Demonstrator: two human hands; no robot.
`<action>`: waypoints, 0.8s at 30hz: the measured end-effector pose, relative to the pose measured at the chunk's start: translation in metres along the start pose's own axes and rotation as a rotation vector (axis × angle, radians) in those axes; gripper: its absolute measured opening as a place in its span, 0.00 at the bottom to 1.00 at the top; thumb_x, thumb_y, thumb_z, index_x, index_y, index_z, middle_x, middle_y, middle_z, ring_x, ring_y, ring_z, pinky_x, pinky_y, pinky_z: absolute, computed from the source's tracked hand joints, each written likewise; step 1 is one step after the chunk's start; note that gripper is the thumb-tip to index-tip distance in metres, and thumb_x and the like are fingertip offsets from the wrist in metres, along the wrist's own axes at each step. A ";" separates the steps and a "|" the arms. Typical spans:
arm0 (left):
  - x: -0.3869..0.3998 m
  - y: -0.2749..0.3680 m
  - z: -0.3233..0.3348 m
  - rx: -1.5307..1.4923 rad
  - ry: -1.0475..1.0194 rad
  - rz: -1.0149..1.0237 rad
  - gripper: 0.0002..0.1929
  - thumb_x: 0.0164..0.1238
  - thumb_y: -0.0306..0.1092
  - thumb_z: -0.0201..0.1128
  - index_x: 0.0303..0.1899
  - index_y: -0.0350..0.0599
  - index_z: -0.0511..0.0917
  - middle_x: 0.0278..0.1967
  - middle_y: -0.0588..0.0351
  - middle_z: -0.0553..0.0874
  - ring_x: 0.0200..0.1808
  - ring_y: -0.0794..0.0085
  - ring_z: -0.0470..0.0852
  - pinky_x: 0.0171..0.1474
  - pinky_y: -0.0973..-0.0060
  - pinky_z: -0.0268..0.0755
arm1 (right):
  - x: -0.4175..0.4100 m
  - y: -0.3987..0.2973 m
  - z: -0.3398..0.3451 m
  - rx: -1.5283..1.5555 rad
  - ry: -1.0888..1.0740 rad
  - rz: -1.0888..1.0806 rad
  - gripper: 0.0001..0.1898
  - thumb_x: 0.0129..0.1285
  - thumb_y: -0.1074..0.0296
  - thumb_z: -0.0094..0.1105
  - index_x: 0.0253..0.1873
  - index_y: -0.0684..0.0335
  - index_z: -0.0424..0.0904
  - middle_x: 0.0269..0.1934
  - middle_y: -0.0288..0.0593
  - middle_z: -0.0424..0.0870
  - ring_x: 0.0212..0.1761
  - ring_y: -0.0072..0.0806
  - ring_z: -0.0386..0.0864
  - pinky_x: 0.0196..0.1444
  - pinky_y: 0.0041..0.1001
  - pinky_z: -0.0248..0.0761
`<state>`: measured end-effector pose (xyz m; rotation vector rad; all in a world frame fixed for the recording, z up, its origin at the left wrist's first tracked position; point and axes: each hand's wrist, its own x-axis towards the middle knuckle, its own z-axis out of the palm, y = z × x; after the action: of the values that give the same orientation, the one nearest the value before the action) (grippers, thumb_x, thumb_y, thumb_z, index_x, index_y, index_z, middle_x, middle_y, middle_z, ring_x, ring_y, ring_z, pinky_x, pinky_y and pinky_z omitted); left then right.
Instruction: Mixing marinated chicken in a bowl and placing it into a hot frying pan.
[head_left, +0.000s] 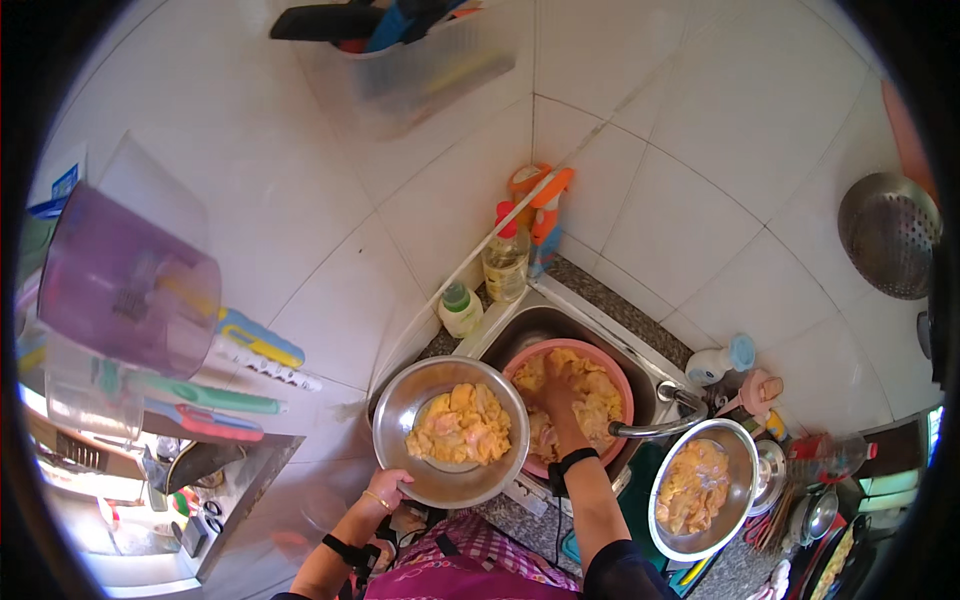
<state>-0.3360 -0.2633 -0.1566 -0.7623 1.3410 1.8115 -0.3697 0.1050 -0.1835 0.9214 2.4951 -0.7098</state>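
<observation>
My left hand (388, 487) grips the near-left rim of a round stainless steel bowl (390, 442), tilted slightly beside the sink. A heap of raw yellow-pink meat (465, 427), seemingly chicken skin and fat, sits in that bowl. My right hand (553, 394) reaches down into a pink plastic basin (628, 405) filled with similar meat (596, 420). Its fingers are sunk among the pieces, so whether they grasp any is hidden. The basin stands in a stainless steel sink (525, 326).
A chrome faucet (660, 427) arches over the basin's right side. Another metal bowl (739, 495) of meat (694, 487) stands to the right. Bottles, including a red-capped one (506, 262), line the corner. A perforated ladle (889, 236) and a purple holder (131, 281) hang on the walls.
</observation>
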 end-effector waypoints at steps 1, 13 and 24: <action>0.001 -0.001 0.002 -0.008 -0.029 0.005 0.17 0.43 0.17 0.52 0.41 0.34 0.70 0.32 0.48 0.78 0.30 0.57 0.80 0.31 0.58 0.76 | 0.008 0.009 0.013 -0.045 0.171 -0.081 0.48 0.38 0.46 0.67 0.66 0.48 0.52 0.64 0.58 0.46 0.65 0.53 0.48 0.58 0.46 0.56; 0.011 -0.003 -0.005 -0.010 -0.042 -0.011 0.17 0.43 0.18 0.52 0.40 0.34 0.72 0.34 0.48 0.78 0.34 0.55 0.79 0.35 0.57 0.76 | -0.009 0.058 0.022 0.212 0.195 -0.255 0.19 0.42 0.68 0.59 0.44 0.62 0.77 0.39 0.54 0.78 0.42 0.45 0.76 0.44 0.35 0.70; 0.006 0.001 0.008 -0.027 -0.012 -0.008 0.15 0.43 0.17 0.51 0.38 0.31 0.71 0.31 0.47 0.77 0.31 0.54 0.79 0.32 0.54 0.75 | -0.086 0.028 -0.051 0.246 0.343 -0.392 0.19 0.42 0.70 0.61 0.44 0.63 0.75 0.37 0.54 0.78 0.42 0.47 0.75 0.43 0.37 0.69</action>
<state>-0.3404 -0.2550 -0.1587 -0.7692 1.3062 1.8289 -0.2986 0.1107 -0.1078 0.6812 2.9875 -1.0815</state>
